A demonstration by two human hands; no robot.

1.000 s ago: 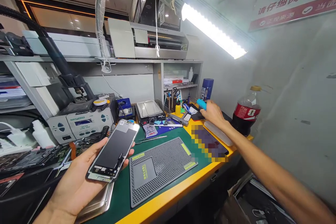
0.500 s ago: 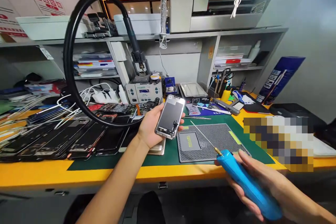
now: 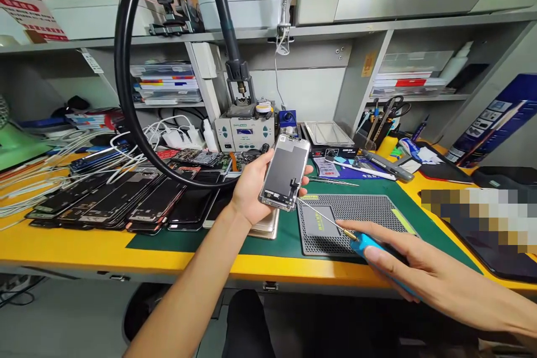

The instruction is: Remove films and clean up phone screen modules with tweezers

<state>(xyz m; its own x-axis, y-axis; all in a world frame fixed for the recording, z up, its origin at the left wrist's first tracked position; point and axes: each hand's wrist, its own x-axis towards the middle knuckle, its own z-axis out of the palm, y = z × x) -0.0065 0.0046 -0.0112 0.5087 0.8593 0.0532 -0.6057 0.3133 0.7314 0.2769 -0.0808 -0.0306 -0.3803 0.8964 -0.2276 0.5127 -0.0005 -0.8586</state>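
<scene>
My left hand [image 3: 254, 187] holds a phone screen assembly [image 3: 285, 170], tilted with its dark back and flex cable facing me. The thumb lies along one edge and the fingertips show at the other. My right hand [image 3: 403, 263] grips a blue-handled tool with a thin metal shaft [image 3: 325, 215], brass at the collar, its index finger stretched along the handle toward the shaft. The shaft's tip is at the lower right corner of the screen; whether they touch I cannot tell. Below lies a grey perforated mat [image 3: 356, 240], with stacked phones [image 3: 268, 226] partly hidden behind my left wrist.
Rows of phone screens [image 3: 138, 196] and white cables [image 3: 126, 140] fill the left side. A black hose [image 3: 121, 67] arches over them from a soldering station [image 3: 245, 131]. Tweezers [image 3: 331, 181], a white brush-like tool [image 3: 361, 169] and a pen holder [image 3: 373, 134] sit at the back right.
The tool has swung so its tip is now at the screen's lower corner. My right index finger has stretched forward along the handle. The camera view has shifted closer and lower.
</scene>
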